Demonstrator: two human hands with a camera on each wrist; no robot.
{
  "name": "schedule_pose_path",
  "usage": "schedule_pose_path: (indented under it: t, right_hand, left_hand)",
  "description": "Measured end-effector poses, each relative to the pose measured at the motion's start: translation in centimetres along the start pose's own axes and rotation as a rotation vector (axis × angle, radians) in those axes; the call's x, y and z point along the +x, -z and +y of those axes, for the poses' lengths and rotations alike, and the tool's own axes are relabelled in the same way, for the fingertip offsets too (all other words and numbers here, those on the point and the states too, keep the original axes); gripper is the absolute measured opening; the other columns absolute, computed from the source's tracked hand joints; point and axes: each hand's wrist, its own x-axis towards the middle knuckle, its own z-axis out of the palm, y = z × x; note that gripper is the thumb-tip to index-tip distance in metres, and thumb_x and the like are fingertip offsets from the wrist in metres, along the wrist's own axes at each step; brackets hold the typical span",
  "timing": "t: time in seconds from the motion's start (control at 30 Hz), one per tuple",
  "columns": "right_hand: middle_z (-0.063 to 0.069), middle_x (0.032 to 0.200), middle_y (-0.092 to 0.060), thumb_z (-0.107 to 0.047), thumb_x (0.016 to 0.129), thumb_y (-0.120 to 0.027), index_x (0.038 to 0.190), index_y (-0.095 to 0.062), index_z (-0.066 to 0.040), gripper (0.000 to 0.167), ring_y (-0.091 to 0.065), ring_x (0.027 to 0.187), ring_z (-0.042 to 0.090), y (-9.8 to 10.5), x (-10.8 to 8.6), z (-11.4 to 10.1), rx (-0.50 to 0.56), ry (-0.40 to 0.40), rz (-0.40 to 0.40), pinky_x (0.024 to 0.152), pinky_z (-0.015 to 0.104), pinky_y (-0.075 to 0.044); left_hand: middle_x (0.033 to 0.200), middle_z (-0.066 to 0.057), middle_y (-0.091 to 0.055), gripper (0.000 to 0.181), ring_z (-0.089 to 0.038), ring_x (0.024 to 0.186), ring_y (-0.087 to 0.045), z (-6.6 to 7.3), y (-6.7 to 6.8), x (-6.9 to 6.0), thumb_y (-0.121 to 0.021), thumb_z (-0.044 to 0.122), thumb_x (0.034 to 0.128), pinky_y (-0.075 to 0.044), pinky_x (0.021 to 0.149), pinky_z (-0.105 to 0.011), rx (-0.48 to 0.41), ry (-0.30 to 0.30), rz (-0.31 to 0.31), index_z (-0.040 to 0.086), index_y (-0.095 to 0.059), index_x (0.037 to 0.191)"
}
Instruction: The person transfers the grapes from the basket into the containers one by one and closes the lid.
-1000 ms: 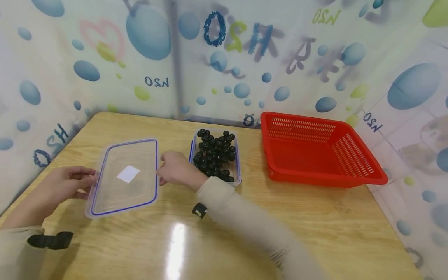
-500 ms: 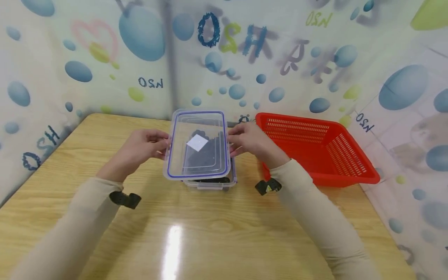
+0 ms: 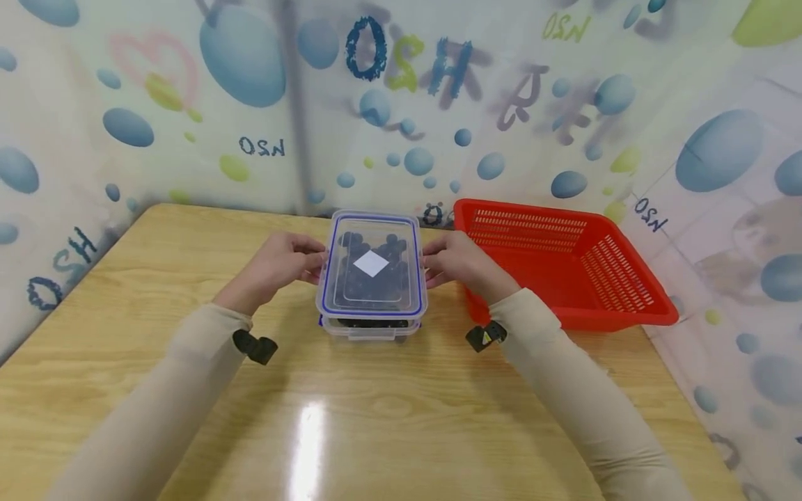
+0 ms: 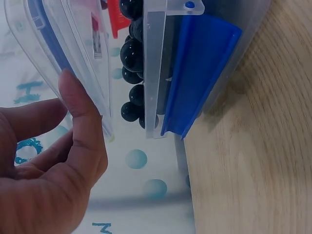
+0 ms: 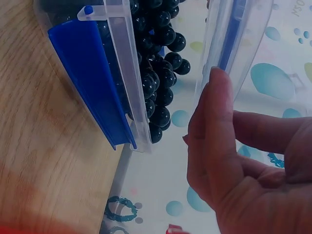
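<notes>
Wooden table (image 3: pixel 438 417), near far edge: clear lid (image 3: pixel 379 293) pinched between fingers of left hand (image 3: pixel 278 268) and right hand (image 3: pixel 462 261) just above container (image 3: pixel 372 334) of dark fruit (image 5: pixel 165 77), apparently being fitted, next calling for level lowering.

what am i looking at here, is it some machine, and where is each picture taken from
No machine: this is a person working bare-handed. The wide picture is taken from the head, looking forward and down; the two close ones from the left and right wrists. On the wooden table stand a clear container, holding dark, grape-like fruit, and a red basket. The left hand and right hand hold a clear lid by opposite edges, above the container; the wrist views show a gap beneath it. The container's blue side latches hang unfastened.
</notes>
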Motion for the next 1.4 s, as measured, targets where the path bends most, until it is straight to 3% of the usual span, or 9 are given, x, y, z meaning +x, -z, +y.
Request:
schedule_pose_path:
  t: [0.4, 0.67, 0.77, 0.87, 1.03, 1.13, 1.2, 1.4]
  right_hand:
    - [0.017, 0.104, -0.067, -0.009, 0.099, -0.058, 0.124, -0.063, 0.002, 0.028, -0.068, 0.087, 0.03, -0.2, 0.2, 0.2, 0.017, -0.001, -0.019, 0.08, 0.041, -0.057]
    - [0.017, 0.107, -0.066, -0.011, 0.099, -0.059, 0.126, -0.061, 0.001, 0.029, -0.067, 0.09, 0.031, 0.3, -0.2, -0.1, 0.032, 0.051, -0.02, 0.074, 0.036, -0.059]
    - [0.017, 0.108, -0.063, -0.01, 0.098, -0.061, 0.126, -0.06, 0.001, 0.029, -0.065, 0.092, 0.032, 1.0, -0.9, -1.2, 0.033, 0.133, 0.024, 0.075, 0.038, -0.059]
    - [0.015, 0.107, -0.063, -0.009, 0.097, -0.063, 0.123, -0.062, -0.001, 0.027, -0.062, 0.092, 0.031, 1.4, -1.9, -2.2, 0.025, 0.242, 0.136, 0.075, 0.038, -0.059]
    - [0.01, 0.101, -0.065, -0.009, 0.095, -0.066, 0.112, -0.068, -0.002, 0.019, -0.063, 0.086, 0.027, 0.9, -3.2, -2.3, 0.086, 0.462, 0.365, 0.072, 0.032, -0.058]
    - [0.014, 0.098, -0.068, -0.006, 0.094, -0.066, 0.104, -0.069, 0.004, 0.014, -0.066, 0.084, 0.027, 0.3, -3.3, -1.5, 0.206, 0.609, 0.425, 0.075, 0.033, -0.058]
    - [0.014, 0.095, -0.07, -0.005, 0.094, -0.067, 0.101, -0.069, 0.006, 0.013, -0.068, 0.084, 0.026, 0.0, -3.3, -1.0, 0.26, 0.677, 0.441, 0.08, 0.034, -0.057]
    - [0.009, 0.111, -0.069, -0.005, 0.096, -0.063, 0.11, -0.07, 0.004, 0.017, -0.064, 0.099, 0.023, -0.5, -3.5, 0.2, 0.271, 0.71, 0.439, 0.089, 0.031, -0.053]
  left_hand:
    - [0.1, -0.022, -0.066, 0.029, -0.021, 0.075, -0.067, -0.3, 0.2, 0.1, -0.053, 0.006, 0.1013, -0.057, 0.081, -0.043, 0.007, 0.005, -0.021, -0.013, -0.059, 0.121]
    - [0.103, -0.022, -0.065, 0.031, -0.023, 0.08, -0.067, -0.2, 0.6, 0.0, -0.053, 0.008, 0.1021, -0.056, 0.082, -0.042, 0.024, -0.022, -0.062, -0.014, -0.056, 0.123]
    - [0.105, -0.022, -0.063, 0.031, -0.024, 0.083, -0.066, 1.1, 1.2, -0.3, -0.054, 0.008, 0.1016, -0.057, 0.08, -0.038, 0.03, -0.079, -0.076, -0.014, -0.053, 0.123]
    - [0.103, -0.022, -0.061, 0.026, -0.026, 0.085, -0.065, 3.0, 1.5, -1.2, -0.056, 0.006, 0.1003, -0.058, 0.075, -0.034, 0.028, -0.163, -0.022, -0.012, -0.053, 0.119]
    - [0.099, -0.015, -0.059, 0.013, -0.027, 0.087, -0.063, 4.9, 1.4, -2.3, -0.059, 0.004, 0.0975, -0.057, 0.071, -0.037, 0.211, -0.403, 0.167, -0.001, -0.053, 0.108]
    - [0.103, -0.012, -0.063, 0.014, -0.027, 0.091, -0.065, 4.9, 0.9, -2.7, -0.06, 0.003, 0.0962, -0.056, 0.075, -0.042, 0.336, -0.519, 0.26, 0.003, -0.055, 0.11]
    - [0.108, -0.015, -0.065, 0.016, -0.03, 0.096, -0.067, 4.6, 0.6, -2.9, -0.06, 0.001, 0.0959, -0.056, 0.08, -0.044, 0.355, -0.577, 0.273, 0.002, -0.056, 0.112]
    - [0.12, -0.022, -0.065, 0.018, -0.035, 0.107, -0.065, 3.1, -0.6, -2.6, -0.06, -0.008, 0.0933, -0.056, 0.082, -0.037, 0.308, -0.626, 0.301, 0.0, -0.056, 0.109]
